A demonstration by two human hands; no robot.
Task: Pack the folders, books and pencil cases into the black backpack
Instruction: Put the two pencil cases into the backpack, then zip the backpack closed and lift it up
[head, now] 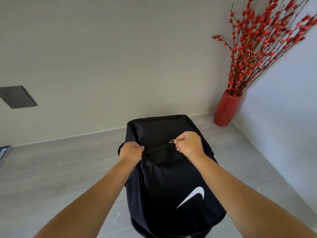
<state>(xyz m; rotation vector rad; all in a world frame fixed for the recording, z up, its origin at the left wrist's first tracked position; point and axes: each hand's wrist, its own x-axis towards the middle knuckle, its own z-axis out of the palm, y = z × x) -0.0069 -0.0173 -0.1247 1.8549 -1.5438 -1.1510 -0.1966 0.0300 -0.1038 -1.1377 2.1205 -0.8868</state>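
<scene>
Two hands work the top of the black backpack [164,177], which stands upright on the grey tabletop [60,169], near the wall and well apart from the red vase [226,109] in the far right corner. The left hand [131,152] is closed in a fist on the fabric at the left end of the zipper line, its fingers [139,148] curled fully in on the cloth. The right hand [187,142] is closed as well, thumb and fingers pinched on the metal zipper pull [172,141] at the right end of the same line. Whether the zipper is running open or shut cannot be determined from this view.

Handling notes, as judgement:
- The shell is soft cloth and sags where unsupported; it will not hold an opening by itself, so one hand must anchor the fabric while the other draws the pull.
- The pull is small, so a pinch grip suits it.
- The bag stands fairly full in shape, but its load and weight cannot be judged.

No folders, books or pencil cases are clearly visible; only a blue printed edge [4,153] shows at the far left, too cropped to identify
</scene>
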